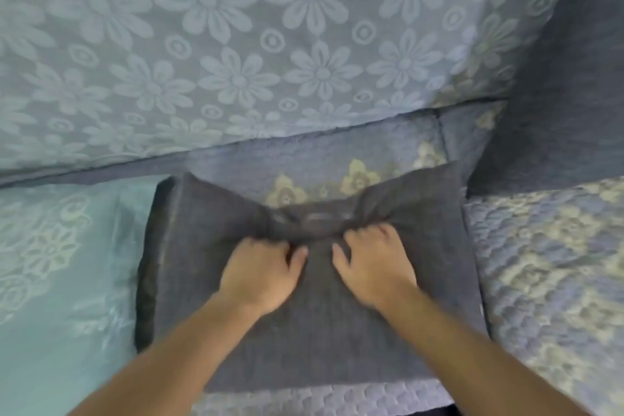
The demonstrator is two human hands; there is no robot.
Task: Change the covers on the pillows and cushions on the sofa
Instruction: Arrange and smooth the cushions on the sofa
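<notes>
A dark grey cushion [314, 331] lies flat on the sofa seat in front of me. Its cover is bunched into a tight fold near the far edge. My left hand [261, 275] grips the bunched cover fabric from the left, fingers curled. My right hand [371, 263] grips the same fold from the right, fingers curled into the cloth. The two hands are close together with a small gap between them. A second dark grey cushion [570, 84] stands against the armrest at the upper right.
The sofa back [236, 44] carries a pale blue flower-patterned throw. A light turquoise patterned pillow [57, 263] lies to the left of the cushion. A quilted blue and cream seat cover [547, 263] spreads to the right and under the cushion.
</notes>
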